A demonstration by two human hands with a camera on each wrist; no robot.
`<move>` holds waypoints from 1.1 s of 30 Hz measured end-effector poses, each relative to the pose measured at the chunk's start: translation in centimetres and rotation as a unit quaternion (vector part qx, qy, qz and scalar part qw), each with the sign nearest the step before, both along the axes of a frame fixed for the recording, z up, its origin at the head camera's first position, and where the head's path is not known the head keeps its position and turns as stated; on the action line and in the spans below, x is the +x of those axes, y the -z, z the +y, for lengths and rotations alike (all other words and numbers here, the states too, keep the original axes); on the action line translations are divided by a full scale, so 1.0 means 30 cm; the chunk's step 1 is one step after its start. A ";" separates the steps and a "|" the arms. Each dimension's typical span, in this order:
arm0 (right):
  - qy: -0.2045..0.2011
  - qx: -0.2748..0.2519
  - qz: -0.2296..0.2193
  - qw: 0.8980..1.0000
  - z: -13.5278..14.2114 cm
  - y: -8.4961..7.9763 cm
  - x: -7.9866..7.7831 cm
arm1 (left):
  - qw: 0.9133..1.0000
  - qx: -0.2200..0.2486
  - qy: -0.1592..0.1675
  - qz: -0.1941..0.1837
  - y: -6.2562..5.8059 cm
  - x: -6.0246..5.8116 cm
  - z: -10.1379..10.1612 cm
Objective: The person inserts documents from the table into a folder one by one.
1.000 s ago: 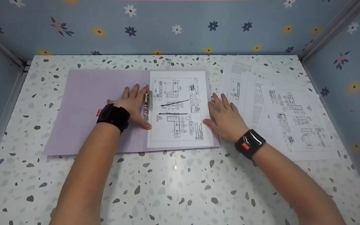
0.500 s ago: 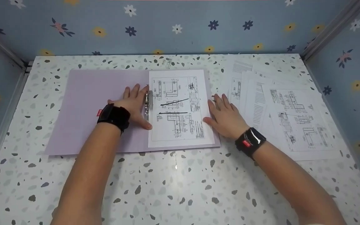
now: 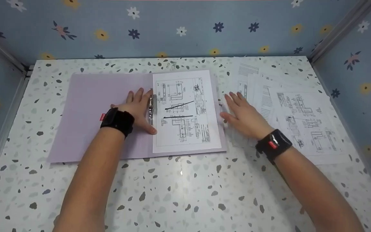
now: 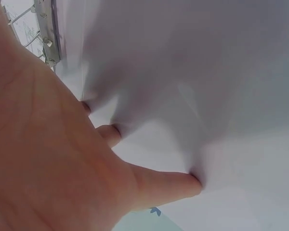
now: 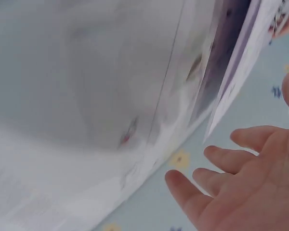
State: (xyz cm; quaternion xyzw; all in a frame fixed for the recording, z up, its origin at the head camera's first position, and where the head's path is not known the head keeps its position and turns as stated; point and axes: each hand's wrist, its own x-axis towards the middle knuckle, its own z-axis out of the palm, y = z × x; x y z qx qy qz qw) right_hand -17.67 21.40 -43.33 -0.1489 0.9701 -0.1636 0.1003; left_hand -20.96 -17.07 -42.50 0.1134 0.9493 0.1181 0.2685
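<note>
A lilac ring binder [image 3: 92, 93] lies spread flat on the speckled table. On its right half rests a sheet with technical drawings [image 3: 201, 141], crossed by two thick black strokes. My left hand [image 3: 134, 111] rests with spread fingers on the left cover, its thumb and forefinger beside the metal ring clip [image 3: 154, 104]. In the left wrist view its fingertips [image 4: 195, 183] press on the lilac cover. My right hand [image 3: 246, 117] hovers just right of the binder's edge, fingers extended and holding nothing; the right wrist view shows its palm [image 5: 260, 197] apart from the papers.
Several loose printed sheets [image 3: 314, 149] lie overlapping on the table's right side, partly under the right hand in the head view. A flower-patterned blue wall [image 3: 159, 19] stands behind the table [image 3: 179, 193], with side panels left and right.
My right hand has moved off the binder's right edge, to the right toward the loose sheets. My left hand stays in place on the cover.
</note>
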 end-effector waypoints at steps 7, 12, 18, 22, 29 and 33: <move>0.102 0.000 -0.017 0.995 0.336 -0.036 -0.016 | 1.000 -0.007 0.001 -0.003 -0.002 0.001 -0.001; 0.169 0.030 -0.066 0.983 0.603 -0.047 0.007 | 1.000 -0.006 0.000 0.004 -0.007 0.007 0.000; 0.250 0.044 -0.174 0.951 0.801 -0.090 0.091 | 1.000 -0.008 -0.001 0.005 -0.009 0.012 0.000; 0.275 0.037 -0.223 0.935 0.868 -0.103 0.137 | 1.000 -0.006 -0.001 0.007 -0.005 0.010 0.002; 0.303 0.039 -0.227 0.925 0.888 -0.106 0.175 | 1.000 -0.004 0.003 0.002 0.004 0.005 0.005; 0.343 0.021 -0.214 0.914 0.893 -0.093 0.181 | 1.000 -0.003 0.004 0.003 0.007 0.004 0.006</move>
